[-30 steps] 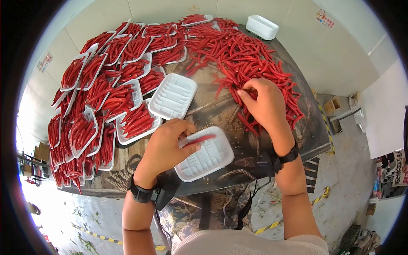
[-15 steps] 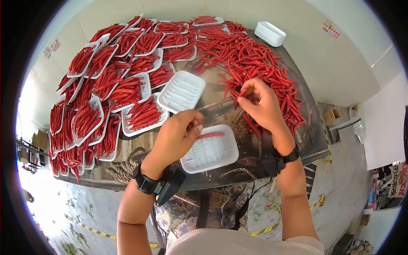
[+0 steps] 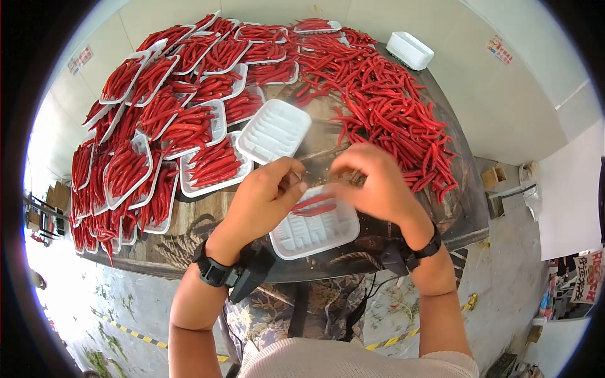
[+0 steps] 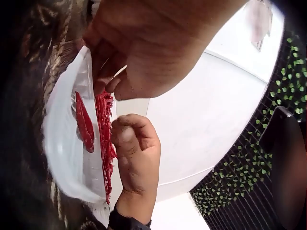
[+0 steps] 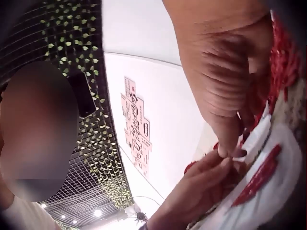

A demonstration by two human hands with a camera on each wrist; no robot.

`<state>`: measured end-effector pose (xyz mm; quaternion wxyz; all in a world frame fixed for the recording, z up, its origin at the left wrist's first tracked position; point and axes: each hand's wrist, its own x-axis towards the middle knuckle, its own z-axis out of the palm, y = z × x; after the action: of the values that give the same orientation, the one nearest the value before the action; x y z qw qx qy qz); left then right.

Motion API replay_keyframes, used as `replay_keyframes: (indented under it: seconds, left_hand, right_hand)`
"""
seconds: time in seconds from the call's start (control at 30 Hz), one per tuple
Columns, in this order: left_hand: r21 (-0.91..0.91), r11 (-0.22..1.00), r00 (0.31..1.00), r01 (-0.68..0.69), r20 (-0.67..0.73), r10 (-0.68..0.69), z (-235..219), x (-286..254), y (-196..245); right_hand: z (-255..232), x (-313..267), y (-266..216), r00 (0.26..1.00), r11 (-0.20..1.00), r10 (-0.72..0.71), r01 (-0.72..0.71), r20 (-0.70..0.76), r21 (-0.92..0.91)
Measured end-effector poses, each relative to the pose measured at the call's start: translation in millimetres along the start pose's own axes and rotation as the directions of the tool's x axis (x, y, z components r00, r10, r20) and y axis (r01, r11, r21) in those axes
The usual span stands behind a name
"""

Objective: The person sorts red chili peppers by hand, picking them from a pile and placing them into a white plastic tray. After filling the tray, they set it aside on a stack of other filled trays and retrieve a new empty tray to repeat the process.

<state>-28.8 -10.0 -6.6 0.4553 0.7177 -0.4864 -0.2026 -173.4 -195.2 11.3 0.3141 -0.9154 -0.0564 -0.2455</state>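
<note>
A white tray point(image 3: 313, 236) lies near the table's front edge with red chillies point(image 3: 314, 210) in its upper part. My left hand point(image 3: 261, 200) is at the tray's upper left corner, fingers bent and thumb close to them. Above the tray's upper right is my right hand point(image 3: 380, 189), its fingers blurred and bent. In the right wrist view the fingertips of my right hand point(image 5: 225, 91) and left hand point(image 5: 192, 194) come close together beside the tray point(image 5: 283, 191). Whether either hand pinches anything cannot be made out.
Filled trays of chillies point(image 3: 217, 165) crowd the table's left side. An empty white tray point(image 3: 275, 132) lies behind my left hand. A loose chilli heap point(image 3: 394, 120) covers the back right, with stacked white trays point(image 3: 409, 50) beyond it.
My right hand has moved from the chilli heap leftward to the tray. A second chilli now shows in the tray beside the first. My left hand has shifted slightly from the chilli it touched earlier.
</note>
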Motion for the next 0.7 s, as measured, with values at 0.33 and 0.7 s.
replay_keyframes:
  seconds: [0.33, 0.7]
  left_hand:
    - [0.125, 0.979, 0.986, -0.159, 0.070, 0.151, 4, -2, -2]
    - [0.057, 0.986, 0.988, -0.156, 0.013, 0.156, 6, 1, -8]
  right_hand:
    - [-31, -20, 30, 0.898, 0.798, 0.439, -0.406, -0.032, -0.445]
    - [-31, -22, 25, 0.867, 0.788, 0.498, -0.438, 0.030, -0.433]
